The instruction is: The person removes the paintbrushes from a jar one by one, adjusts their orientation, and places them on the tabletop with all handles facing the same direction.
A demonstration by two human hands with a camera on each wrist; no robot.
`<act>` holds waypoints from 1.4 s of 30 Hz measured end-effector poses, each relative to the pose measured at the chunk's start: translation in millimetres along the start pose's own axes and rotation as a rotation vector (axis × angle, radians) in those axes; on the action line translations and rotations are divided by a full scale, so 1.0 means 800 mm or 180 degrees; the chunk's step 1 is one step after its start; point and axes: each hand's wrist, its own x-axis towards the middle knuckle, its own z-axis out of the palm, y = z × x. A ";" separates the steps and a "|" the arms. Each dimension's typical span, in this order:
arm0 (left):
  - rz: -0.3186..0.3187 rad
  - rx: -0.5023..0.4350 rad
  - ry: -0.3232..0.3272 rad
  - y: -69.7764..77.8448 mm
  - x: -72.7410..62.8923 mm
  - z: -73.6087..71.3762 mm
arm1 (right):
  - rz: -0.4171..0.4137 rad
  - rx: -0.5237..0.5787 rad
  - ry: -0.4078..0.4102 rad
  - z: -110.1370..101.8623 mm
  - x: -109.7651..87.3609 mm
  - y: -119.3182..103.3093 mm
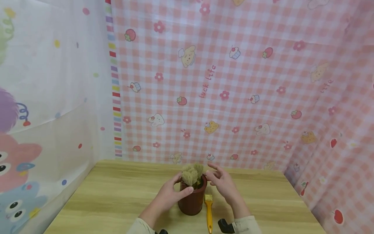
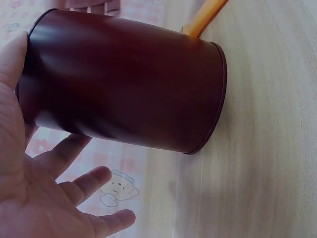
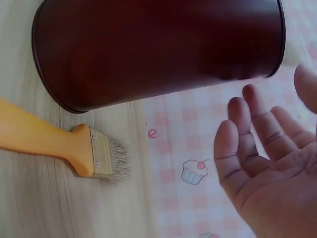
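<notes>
Presumably stiff and slick, the brown pot (image 1: 190,203), at the head view's six o'clock, suits a grasp around its wall; the left hand (image 1: 170,195) loosely grips its rim at nine o'clock; the right hand (image 1: 224,186), fingers parted, holds nothing at two.

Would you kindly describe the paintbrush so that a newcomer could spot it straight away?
Look to the wood-grain tabletop in front of the pink checked cloth. There, just right of the dark reddish-brown pot, lies the paintbrush, bristles pointing towards the cloth. Its slim orange-yellow handle sets it apart from the broad, dark pot.
</notes>
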 end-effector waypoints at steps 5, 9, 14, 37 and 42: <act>0.0017 -0.0029 0.0000 0.001 -0.003 -0.001 | -0.0276 -0.0238 -0.0118 0.004 -0.001 -0.010; 0.0021 -0.0027 0.0012 0.000 -0.003 -0.001 | -0.0484 -0.0648 0.0041 0.011 0.001 -0.019; 0.0065 -0.0024 0.0016 -0.001 -0.002 -0.001 | -0.0680 -0.1086 0.0176 0.019 0.004 -0.033; 0.0143 -0.0071 -0.0009 -0.002 -0.001 0.000 | -0.1335 -0.2122 0.0231 0.043 0.000 -0.043; 0.0172 -0.0077 -0.0001 -0.003 0.000 0.001 | -0.1314 -0.2226 0.0215 0.044 -0.002 -0.045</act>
